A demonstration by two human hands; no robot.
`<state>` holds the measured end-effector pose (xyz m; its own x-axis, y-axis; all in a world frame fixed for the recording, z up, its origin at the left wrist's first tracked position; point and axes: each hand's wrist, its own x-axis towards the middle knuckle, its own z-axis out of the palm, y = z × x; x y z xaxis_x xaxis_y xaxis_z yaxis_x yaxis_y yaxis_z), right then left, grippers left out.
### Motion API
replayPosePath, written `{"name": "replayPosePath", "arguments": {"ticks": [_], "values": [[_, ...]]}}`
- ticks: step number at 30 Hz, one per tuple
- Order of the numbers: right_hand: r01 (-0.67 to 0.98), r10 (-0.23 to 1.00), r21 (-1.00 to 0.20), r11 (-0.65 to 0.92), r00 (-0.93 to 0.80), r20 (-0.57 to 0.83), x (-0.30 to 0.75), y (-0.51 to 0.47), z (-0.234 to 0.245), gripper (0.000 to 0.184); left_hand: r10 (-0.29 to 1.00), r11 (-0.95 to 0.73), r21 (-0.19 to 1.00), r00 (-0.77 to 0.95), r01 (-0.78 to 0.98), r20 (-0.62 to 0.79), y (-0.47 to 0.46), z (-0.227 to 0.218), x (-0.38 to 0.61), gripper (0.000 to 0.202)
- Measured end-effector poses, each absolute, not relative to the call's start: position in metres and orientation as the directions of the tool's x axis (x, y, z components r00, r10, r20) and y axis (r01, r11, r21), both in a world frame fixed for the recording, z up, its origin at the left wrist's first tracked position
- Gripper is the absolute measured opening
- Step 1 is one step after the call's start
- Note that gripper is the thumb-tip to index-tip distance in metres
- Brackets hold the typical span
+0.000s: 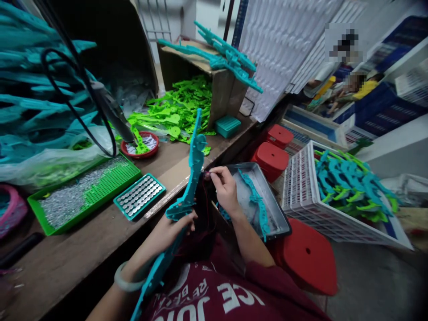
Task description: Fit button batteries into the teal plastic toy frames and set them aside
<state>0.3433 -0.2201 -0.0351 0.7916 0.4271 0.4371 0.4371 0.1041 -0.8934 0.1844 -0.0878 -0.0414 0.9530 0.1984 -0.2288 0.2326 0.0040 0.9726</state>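
Observation:
My left hand (177, 229) is wrapped around a long teal plastic shell piece (193, 171), which stands slantwise in front of me with its lower end by my shirt. My right hand (224, 185) is closed in a pinch just right of the shell, on a small dark piece with thin wires (206, 176). Fine red and dark wires hang from it. Whether this piece touches the shell I cannot tell. Beyond my right forearm lies a grey metal tray (279, 218) with teal pieces (256, 200) in it.
On the bench are a green basket of small metal parts (109, 189), a teal tray of silver discs (139, 196), a red bowl (142, 155) and piled lime-green parts (187, 102). A power screwdriver (113, 113) hangs over it. Red stools (309, 256) and a white crate (297, 187) stand right; people sit beyond.

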Motion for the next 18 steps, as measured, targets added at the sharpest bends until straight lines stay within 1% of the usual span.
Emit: {"name": "replayPosePath", "arguments": {"ticks": [3, 4, 5, 6, 7, 8, 9, 10, 11, 12, 13, 14, 15, 16, 17, 18], "values": [[0.258, 0.557, -0.957, 0.131, 0.78, 0.286, 0.343, -0.24, -0.036, 0.014, 0.459, -0.121, 0.972, 0.88, 0.2, -0.123, -0.079, -0.051, 0.183, 0.024], [0.252, 0.59, -0.963, 0.1, 0.764, 0.261, 0.345, -0.248, -0.037, 0.015, 0.521, -0.158, 0.967, 0.849, 0.199, -0.089, -0.075, -0.054, 0.183, 0.022], [0.293, 0.609, -0.956, 0.035, 0.752, 0.253, 0.349, -0.257, -0.039, 0.014, 0.561, -0.174, 0.965, 0.825, 0.195, -0.065, -0.071, -0.056, 0.182, 0.021], [0.37, 0.599, -0.927, -0.06, 0.756, 0.263, 0.354, -0.267, -0.04, 0.013, 0.582, -0.165, 0.969, 0.811, 0.184, -0.054, -0.068, -0.056, 0.181, 0.021], [0.458, 0.557, -0.872, -0.175, 0.776, 0.295, 0.36, -0.275, -0.041, 0.011, 0.589, -0.142, 0.975, 0.806, 0.168, -0.053, -0.065, -0.055, 0.18, 0.022], [0.523, 0.488, -0.801, -0.292, 0.801, 0.346, 0.366, -0.282, -0.041, 0.01, 0.586, -0.119, 0.981, 0.809, 0.154, -0.056, -0.063, -0.054, 0.179, 0.024], [0.548, 0.403, -0.744, -0.382, 0.824, 0.399, 0.371, -0.287, -0.042, 0.01, 0.578, -0.105, 0.985, 0.814, 0.141, -0.055, -0.062, -0.052, 0.179, 0.025], [0.53, 0.314, -0.736, -0.421, 0.847, 0.429, 0.375, -0.29, -0.041, 0.009, 0.573, -0.104, 0.986, 0.818, 0.131, -0.048, -0.062, -0.049, 0.178, 0.025], [0.48, 0.249, -0.784, -0.393, 0.876, 0.412, 0.375, -0.29, -0.041, 0.01, 0.571, -0.12, 0.985, 0.82, 0.123, -0.033, -0.064, -0.046, 0.179, 0.025], [0.4, 0.241, -0.865, -0.302, 0.91, 0.337, 0.371, -0.287, -0.04, 0.01, 0.57, -0.144, 0.983, 0.821, 0.113, -0.011, -0.066, -0.043, 0.179, 0.024], [0.282, 0.297, -0.944, -0.17, 0.928, 0.224, 0.364, -0.281, -0.04, 0.012, 0.563, -0.159, 0.983, 0.826, 0.095, 0.011, -0.069, -0.041, 0.181, 0.024], [0.118, 0.395, -0.992, -0.033, 0.913, 0.096, 0.354, -0.273, -0.04, 0.014, 0.553, -0.155, 0.985, 0.833, 0.073, 0.025, -0.073, -0.039, 0.182, 0.027], [-0.069, 0.512, -0.995, 0.075, 0.859, -0.021, 0.342, -0.262, -0.041, 0.017, 0.546, -0.133, 0.99, 0.837, 0.049, 0.032, -0.077, -0.038, 0.184, 0.031], [-0.244, 0.623, -0.96, 0.137, 0.775, -0.108, 0.328, -0.251, -0.043, 0.02, 0.545, -0.102, 0.994, 0.838, 0.035, 0.026, -0.081, -0.038, 0.185, 0.036], [-0.385, 0.715, -0.91, 0.152, 0.679, -0.168, 0.314, -0.239, -0.046, 0.024, 0.551, -0.068, 0.997, 0.835, 0.033, 0.01, -0.085, -0.038, 0.185, 0.039], [-0.485, 0.782, -0.863, 0.14, 0.589, -0.204, 0.3, -0.228, -0.05, 0.027, 0.558, -0.038, 0.998, 0.83, 0.043, -0.014, -0.087, -0.038, 0.184, 0.041]]}}
